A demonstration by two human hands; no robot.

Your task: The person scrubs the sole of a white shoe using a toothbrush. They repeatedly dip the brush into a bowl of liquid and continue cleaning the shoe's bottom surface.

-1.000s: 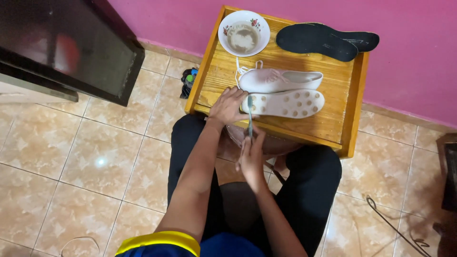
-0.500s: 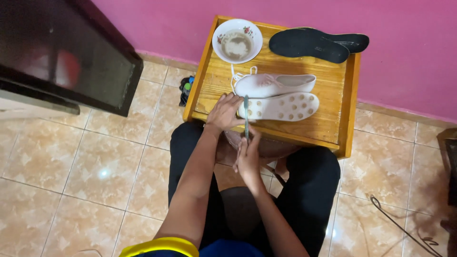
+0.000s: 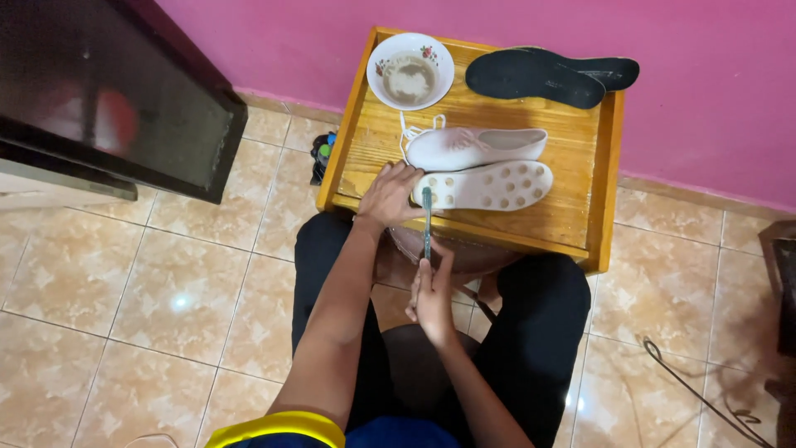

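The person wears black trousers (image 3: 531,332) over both legs and a dark blue top (image 3: 398,433) with a yellow band (image 3: 278,425) edging the short sleeve. Both forearms are bare, with no watch or rings visible.
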